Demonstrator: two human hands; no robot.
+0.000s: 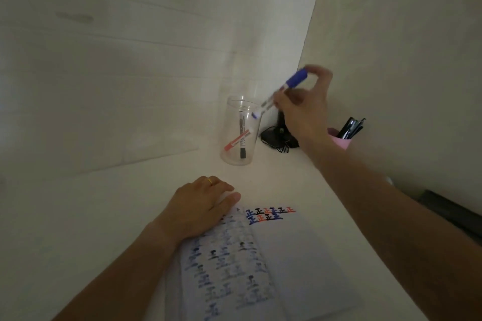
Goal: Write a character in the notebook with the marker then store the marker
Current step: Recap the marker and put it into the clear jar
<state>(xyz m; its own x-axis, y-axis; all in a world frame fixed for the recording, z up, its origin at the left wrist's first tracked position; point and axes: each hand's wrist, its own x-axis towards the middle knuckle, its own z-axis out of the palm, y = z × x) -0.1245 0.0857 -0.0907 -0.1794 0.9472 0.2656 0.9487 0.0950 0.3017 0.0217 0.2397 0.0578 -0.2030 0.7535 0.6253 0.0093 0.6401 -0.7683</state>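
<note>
Marker [280, 94], blue cap, white barrel: your right hand [302, 109] pinches it mid-barrel, tilted, lower end at the rim of the clear jar [240, 130], where a red marker [237, 141] and a black marker [242, 138] lean. Likely light, stiff, smooth; grip the barrel. Barrel print unreadable. Notebook [300, 255]: rows of 正 in blue, black, red. Your left hand [200, 206] lies flat on its left page, grasping nothing.
</note>
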